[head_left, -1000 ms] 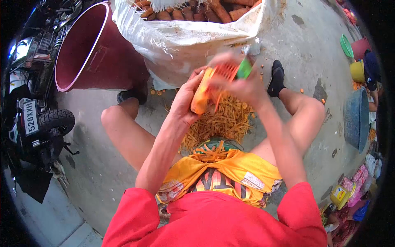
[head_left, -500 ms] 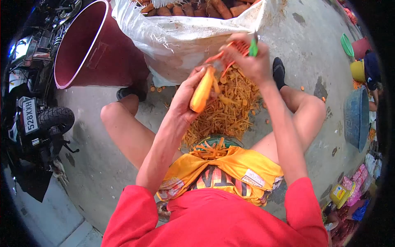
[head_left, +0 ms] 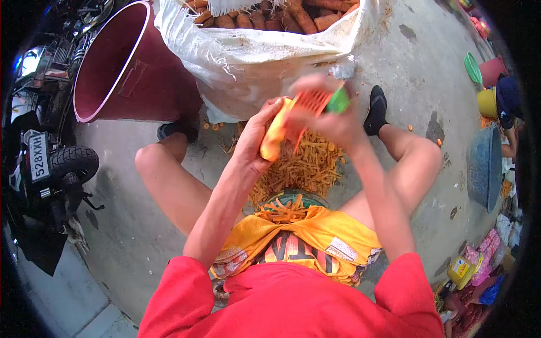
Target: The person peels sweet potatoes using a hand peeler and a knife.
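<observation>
My left hand is closed round a peeled orange carrot, which points up and away from me. Blurred by motion, my right hand grips a red slotted peeler with a green part at its right end. The peeler lies against or very near the carrot's right side. Below both hands a heap of orange peelings covers the ground between my legs. More strips lie on a green container by my yellow shorts.
A white sack of unpeeled carrots stands ahead, beside a tilted maroon tub. At left is a motorcycle. On the right are a blue-grey basin, a yellow bucket and another person's arm.
The right hand and peeler have moved down and left, closer to the carrot. The left hand has barely moved and keeps its hold. The view has shifted slightly.
</observation>
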A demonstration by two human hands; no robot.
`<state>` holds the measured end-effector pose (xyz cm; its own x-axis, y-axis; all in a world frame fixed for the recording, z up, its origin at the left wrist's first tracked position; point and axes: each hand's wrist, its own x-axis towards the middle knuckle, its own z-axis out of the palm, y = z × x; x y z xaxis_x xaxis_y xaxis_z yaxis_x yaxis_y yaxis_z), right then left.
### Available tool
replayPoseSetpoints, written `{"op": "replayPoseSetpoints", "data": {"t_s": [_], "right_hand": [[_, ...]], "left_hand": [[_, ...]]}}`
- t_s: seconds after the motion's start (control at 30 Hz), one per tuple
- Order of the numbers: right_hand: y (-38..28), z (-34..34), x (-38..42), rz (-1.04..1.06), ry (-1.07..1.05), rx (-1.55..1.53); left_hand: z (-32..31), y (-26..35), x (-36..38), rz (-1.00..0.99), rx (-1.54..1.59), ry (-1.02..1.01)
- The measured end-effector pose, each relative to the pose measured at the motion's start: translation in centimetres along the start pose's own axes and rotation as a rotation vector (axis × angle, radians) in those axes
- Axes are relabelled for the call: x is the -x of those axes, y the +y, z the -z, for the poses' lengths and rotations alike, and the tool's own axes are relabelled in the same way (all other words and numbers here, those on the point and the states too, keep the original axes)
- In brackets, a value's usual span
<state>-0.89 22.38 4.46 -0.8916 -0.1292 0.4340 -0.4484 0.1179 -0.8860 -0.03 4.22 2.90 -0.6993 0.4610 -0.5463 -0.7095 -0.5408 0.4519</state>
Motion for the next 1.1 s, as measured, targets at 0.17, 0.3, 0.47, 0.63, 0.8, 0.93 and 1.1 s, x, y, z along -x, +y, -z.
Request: {"op": "replayPoseSetpoints", "data": {"t_s": [0.17, 0.3, 0.47, 0.63, 0.8, 0.93, 1.1], "right_hand": [[3.9, 1.6, -1.4, -0.118, 0.179, -0.004], [0.5, 1.1, -1.0, 0.031, 0.143, 0.101], [1.3, 0.1, -0.3, -0.055, -0.059, 0.001], [1.1, -0.9, -1.3, 0.034, -0.029, 0.036], [0.8, -0.5, -0.9, 0.100, -0.077, 0.087], [4.1, 2.1, -1.9, -0.132, 0.174, -0.161], [1.3, 0.7, -0.6, -0.057, 0.156, -0.030]], "left_hand": [[3.1, -0.1, -0.9, -0.006, -0.014, -0.063], [1.5, -0.2, -0.4, -0.042, -0.022, -0.082], [4.1, -0.8, -2.5, -0.018, 0.199, -0.154], [2.2, 0.9, -2.3, 0.041, 0.294, -0.147], [2.2, 0.7, -1.9, 0.101, 0.281, -0.147], [2.4, 0.4, -1.2, 0.069, 0.246, -0.209], [1.3, 0.0, -1.0, -0.039, 0.031, -0.059]]}}
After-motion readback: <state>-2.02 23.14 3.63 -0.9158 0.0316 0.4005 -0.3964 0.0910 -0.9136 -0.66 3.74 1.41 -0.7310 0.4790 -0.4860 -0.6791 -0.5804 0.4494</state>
